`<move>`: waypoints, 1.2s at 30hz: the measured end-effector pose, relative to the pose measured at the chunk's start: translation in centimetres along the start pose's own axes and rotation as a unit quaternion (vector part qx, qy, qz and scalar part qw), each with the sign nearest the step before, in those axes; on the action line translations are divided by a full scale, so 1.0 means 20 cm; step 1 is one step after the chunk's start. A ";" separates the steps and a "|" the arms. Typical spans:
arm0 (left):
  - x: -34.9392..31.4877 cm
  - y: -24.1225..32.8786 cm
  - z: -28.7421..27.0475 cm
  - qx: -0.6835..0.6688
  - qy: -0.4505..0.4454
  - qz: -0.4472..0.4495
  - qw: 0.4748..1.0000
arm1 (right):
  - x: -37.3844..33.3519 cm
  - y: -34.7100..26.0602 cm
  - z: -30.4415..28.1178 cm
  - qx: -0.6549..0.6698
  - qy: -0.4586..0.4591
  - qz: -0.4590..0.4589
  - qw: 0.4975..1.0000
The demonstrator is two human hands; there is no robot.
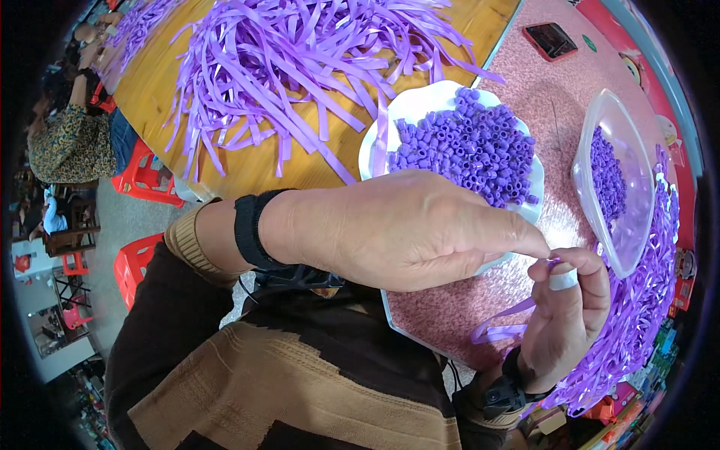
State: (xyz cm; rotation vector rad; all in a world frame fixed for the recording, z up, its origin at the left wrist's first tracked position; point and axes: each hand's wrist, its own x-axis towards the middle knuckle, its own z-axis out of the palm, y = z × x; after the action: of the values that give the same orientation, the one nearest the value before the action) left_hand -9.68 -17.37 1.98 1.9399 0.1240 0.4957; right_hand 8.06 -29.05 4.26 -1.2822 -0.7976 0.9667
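My left hand (420, 229) reaches across to the right, thumb and forefinger closed in a pinch at the fingertips of my right hand (562, 311). A tiny bit of purple (553, 262) shows where the fingertips meet; whether it is a bead or a ribbon end I cannot tell. My right hand is closed too, with white tape round one digit. A purple ribbon (499, 330) hangs in a loop beside its palm. Beyond my left hand is a white scalloped bowl (370, 154) heaped with small purple tube beads (465, 146).
Purple ribbons (277, 67) lie piled on the wooden table (146, 86); another ribbon heap (630, 322) is at the right. A clear plastic tub (634, 142) with beads stands tilted on the pink tabletop (547, 97). A phone (550, 41) lies farther back. Red stools (142, 176) and a seated person (75, 146) are left.
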 end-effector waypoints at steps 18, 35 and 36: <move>-0.02 0.00 0.04 0.174 0.053 0.043 0.982 | 0.00 0.05 0.02 -0.059 0.001 -0.039 0.997; -0.02 0.01 0.07 0.214 0.104 0.061 0.969 | 0.00 0.05 0.02 0.004 -0.021 0.016 1.000; -0.02 0.01 0.07 0.215 0.105 0.061 0.969 | 0.00 0.04 0.02 0.004 -0.023 0.015 1.000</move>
State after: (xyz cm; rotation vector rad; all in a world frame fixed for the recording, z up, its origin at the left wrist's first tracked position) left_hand -9.55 -18.80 1.52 2.3223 0.2657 0.8088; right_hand 7.63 -28.85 3.59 -1.2724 -0.8105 1.0257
